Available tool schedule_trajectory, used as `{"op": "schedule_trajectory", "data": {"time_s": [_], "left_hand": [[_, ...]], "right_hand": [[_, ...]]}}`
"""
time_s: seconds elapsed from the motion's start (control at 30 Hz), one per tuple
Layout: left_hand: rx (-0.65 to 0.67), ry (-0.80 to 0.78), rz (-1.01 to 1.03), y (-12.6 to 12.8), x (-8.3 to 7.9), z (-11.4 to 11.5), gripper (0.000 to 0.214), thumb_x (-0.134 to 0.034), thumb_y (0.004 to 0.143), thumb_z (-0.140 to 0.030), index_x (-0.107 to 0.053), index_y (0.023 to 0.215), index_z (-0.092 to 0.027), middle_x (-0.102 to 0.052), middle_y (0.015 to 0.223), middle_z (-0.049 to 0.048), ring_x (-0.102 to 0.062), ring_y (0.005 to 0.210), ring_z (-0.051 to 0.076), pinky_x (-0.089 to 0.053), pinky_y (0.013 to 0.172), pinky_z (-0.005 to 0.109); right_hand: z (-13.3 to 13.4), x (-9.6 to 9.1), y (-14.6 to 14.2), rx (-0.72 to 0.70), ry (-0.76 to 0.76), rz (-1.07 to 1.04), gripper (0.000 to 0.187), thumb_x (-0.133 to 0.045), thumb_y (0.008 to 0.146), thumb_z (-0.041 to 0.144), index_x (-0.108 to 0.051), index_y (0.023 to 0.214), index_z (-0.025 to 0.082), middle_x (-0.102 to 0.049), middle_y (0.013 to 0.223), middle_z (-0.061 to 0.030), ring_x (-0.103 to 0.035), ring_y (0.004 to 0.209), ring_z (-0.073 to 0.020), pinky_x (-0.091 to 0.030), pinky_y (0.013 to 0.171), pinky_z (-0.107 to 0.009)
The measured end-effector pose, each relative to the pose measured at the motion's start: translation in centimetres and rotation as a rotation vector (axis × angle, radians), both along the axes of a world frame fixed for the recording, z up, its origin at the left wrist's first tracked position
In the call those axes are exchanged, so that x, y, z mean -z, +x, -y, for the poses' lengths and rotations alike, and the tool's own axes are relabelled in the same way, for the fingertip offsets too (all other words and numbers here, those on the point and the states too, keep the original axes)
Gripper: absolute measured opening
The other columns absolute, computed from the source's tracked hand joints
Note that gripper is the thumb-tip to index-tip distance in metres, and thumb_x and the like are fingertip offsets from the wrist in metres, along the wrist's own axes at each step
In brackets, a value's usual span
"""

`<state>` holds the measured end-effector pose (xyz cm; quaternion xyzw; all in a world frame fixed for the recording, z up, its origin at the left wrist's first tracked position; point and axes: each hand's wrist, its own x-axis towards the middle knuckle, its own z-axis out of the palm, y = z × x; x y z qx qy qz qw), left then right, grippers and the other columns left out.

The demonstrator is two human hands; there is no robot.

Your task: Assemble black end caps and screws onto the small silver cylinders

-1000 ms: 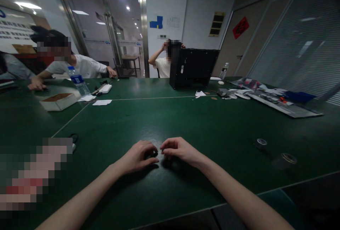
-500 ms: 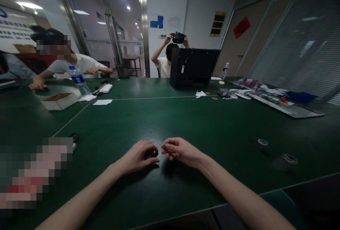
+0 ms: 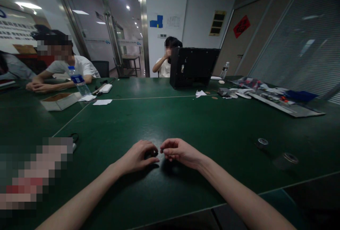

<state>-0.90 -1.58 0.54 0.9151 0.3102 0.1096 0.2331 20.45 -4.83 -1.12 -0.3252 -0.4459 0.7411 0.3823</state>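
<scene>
My left hand point(image 3: 142, 156) rests low over the green table point(image 3: 148, 120), its fingers curled and the thumb lying below them. A dark shape shows in the hollow between thumb and fingers; I cannot make out what it is. Just to the right, my right hand point(image 3: 180, 152) is pinched, thumb against forefinger, around a small dark metallic piece point(image 3: 162, 150) mostly covered by the fingertips. The fingertips of both hands face each other with a narrow gap between them.
Two small round metal-topped containers, a nearer one point(image 3: 290, 158) and a farther one point(image 3: 262, 142), stand at right. Farther back are a black box-like casing point(image 3: 196, 67), a cluttered board point(image 3: 294, 111), a shallow box point(image 3: 60, 102) and a water bottle point(image 3: 79, 81). Two people sit across the table.
My right fingers have shifted slightly and now cover more of the small piece. My left hand has stayed put. The person behind the casing has lowered the headset; the person at left has brought both hands together.
</scene>
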Motion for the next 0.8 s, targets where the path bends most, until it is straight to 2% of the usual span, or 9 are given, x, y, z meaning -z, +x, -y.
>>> {"op": "schedule_trajectory", "data": {"time_s": [0.1,0.4,0.57,0.8], "left_hand": [[-0.002,0.008,-0.004,0.0,-0.1,0.0,0.027,-0.059,0.085,-0.041,-0.062,0.098,-0.019,-0.063,0.091,0.0044,-0.057,0.084,0.019,-0.042,0.076,0.030],[-0.018,-0.012,-0.017,0.1,-0.5,0.2,0.028,-0.057,0.085,-0.043,-0.063,0.098,-0.018,-0.063,0.090,0.0047,-0.057,0.083,0.019,-0.042,0.075,0.030],[-0.025,-0.009,-0.015,0.2,-0.4,0.2,0.027,-0.057,0.085,-0.043,-0.062,0.096,-0.018,-0.062,0.089,0.0042,-0.056,0.081,0.018,-0.042,0.073,0.029],[-0.010,-0.016,-0.036,0.0,-0.1,-0.2,0.029,-0.056,0.086,-0.044,-0.061,0.100,-0.019,-0.061,0.091,0.0041,-0.056,0.082,0.019,-0.042,0.074,0.029]], "right_hand": [[0.0,0.0,-0.1,0.008,0.013,0.019,0.028,-0.080,0.061,0.024,-0.067,0.084,0.014,-0.061,0.071,0.0019,-0.053,0.061,-0.0063,-0.039,0.057,-0.019],[0.0,0.2,0.0,0.016,0.073,0.104,0.031,-0.081,0.057,0.025,-0.065,0.082,0.015,-0.060,0.075,0.0022,-0.051,0.057,-0.0058,-0.039,0.053,-0.019],[0.1,-0.1,-0.2,0.020,0.134,0.147,0.027,-0.077,0.063,0.028,-0.064,0.083,0.015,-0.058,0.071,0.0028,-0.050,0.056,-0.0062,-0.040,0.053,-0.020],[2.4,-1.2,0.9,0.017,0.408,0.549,0.018,-0.058,0.082,0.029,-0.064,0.092,0.015,-0.063,0.074,-0.0014,-0.058,0.063,-0.0116,-0.046,0.062,-0.025]]}}
